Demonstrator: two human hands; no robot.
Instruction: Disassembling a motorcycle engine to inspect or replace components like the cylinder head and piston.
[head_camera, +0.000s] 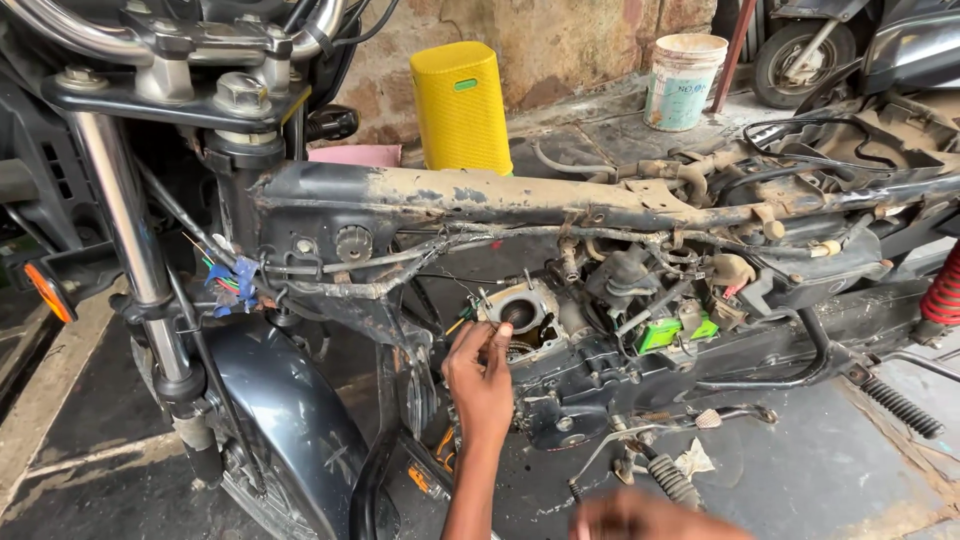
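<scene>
While the left hand (482, 380) is reaching to the open engine cylinder (520, 315) at frame centre, its fingers are pinching something small I cannot identify; seating it is calling for steadiness; the right hand (640, 518), lower frame, is blurred, its grip untellable.

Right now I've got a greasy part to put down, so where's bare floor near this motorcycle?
Bare floor lies between the kickstand spring and the rear spring. Another patch lies left of the front fender. It is crowded around the open cylinder, where the left hand reaches among wires.
</scene>
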